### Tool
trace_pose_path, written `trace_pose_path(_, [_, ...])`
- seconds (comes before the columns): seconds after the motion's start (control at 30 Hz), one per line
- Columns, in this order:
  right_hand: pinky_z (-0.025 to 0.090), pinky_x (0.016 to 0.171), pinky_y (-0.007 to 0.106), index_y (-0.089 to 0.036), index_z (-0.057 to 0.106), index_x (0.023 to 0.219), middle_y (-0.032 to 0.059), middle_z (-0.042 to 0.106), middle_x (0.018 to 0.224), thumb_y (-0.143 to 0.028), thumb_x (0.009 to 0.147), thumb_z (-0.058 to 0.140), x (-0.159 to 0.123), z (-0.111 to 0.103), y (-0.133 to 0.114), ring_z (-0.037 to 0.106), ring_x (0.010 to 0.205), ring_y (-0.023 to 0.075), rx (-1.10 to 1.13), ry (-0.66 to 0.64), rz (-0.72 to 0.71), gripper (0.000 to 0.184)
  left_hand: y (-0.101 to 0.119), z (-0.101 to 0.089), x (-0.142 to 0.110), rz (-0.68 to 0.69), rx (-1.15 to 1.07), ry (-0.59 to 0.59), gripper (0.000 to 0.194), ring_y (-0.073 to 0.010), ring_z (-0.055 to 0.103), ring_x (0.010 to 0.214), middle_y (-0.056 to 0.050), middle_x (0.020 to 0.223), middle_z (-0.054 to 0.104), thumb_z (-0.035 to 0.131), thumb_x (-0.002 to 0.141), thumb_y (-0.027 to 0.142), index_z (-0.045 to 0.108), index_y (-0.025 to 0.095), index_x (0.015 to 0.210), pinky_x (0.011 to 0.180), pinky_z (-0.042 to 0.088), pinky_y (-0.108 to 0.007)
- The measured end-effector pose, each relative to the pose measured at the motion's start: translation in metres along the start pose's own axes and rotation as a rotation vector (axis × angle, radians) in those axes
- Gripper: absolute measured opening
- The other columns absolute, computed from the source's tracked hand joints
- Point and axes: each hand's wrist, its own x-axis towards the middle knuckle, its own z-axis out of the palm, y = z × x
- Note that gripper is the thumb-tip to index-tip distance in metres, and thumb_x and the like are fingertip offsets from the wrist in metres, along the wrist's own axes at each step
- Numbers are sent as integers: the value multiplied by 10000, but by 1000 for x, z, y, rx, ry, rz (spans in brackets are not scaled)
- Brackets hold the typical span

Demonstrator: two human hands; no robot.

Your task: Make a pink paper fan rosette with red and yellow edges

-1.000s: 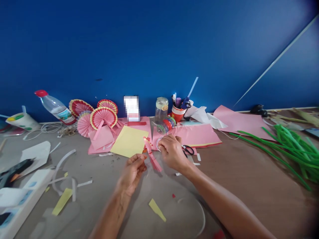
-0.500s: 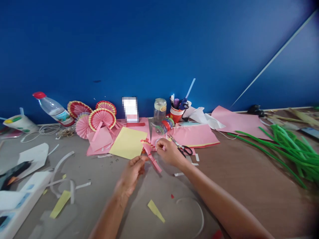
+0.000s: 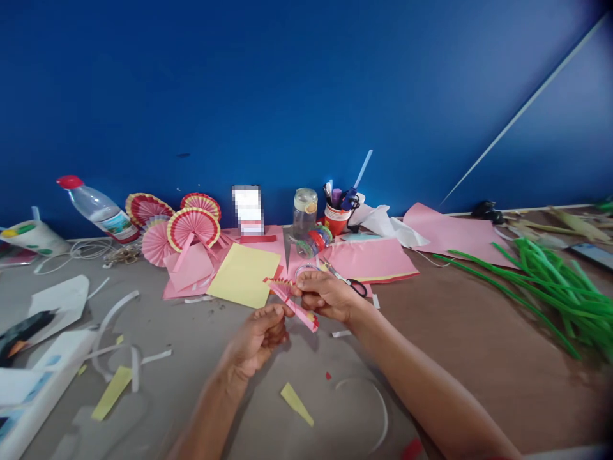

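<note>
A pleated pink paper fan with a red and yellow edge is between my hands above the table. It is pinched in at its middle and spreads at both ends. My left hand is closed, thumb and fingertips on the fan's middle from the left. From the right, my right hand pinches the fan near its upper end. Black-handled scissors lie just behind my right hand, partly covered by it. A yellow paper sheet lies behind my left hand.
Finished paper fans lean at the back left beside a plastic bottle. A clear jar, tape rolls and a red cup of pens stand behind. Green pipe cleaners lie right, a power strip left.
My right hand has closed onto the fan, where before it was apart from it. The fan has turned slightly, and its lower end shows more yellow edge. The view has shifted a little.
</note>
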Motion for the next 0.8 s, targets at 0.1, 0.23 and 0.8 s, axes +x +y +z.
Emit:
trace_pose_path(0.1, [150,407,174,-203,482,942,-84,532,595,-187,638,628,-2,-7,-3,167,361,2,134,-107,18,339,0,-2,0,8,-12,10,341,-18,197,374,124,388,251,794,623,412,643,118,706,477,318,-191])
trace_pose_path(0.23, [131,423,173,-201,494,1013,-82,516,590,-125,640,579,0,-21,-3,141,378,5,178,-200,6,390,-1,-1,0,6,-23,8,333,-16,205,371,123,383,258,797,619,400,643,114,694,480,322,-193])
trace_pose_path(0.8, [215,419,197,-177,614,757,-68,427,507,-183,681,531,-7,-11,-11,304,413,58,-225,86,-243,113,-11,11,1,-2,-118,16,299,-20,158,381,142,386,223,752,652,320,705,114,863,507,328,-213])
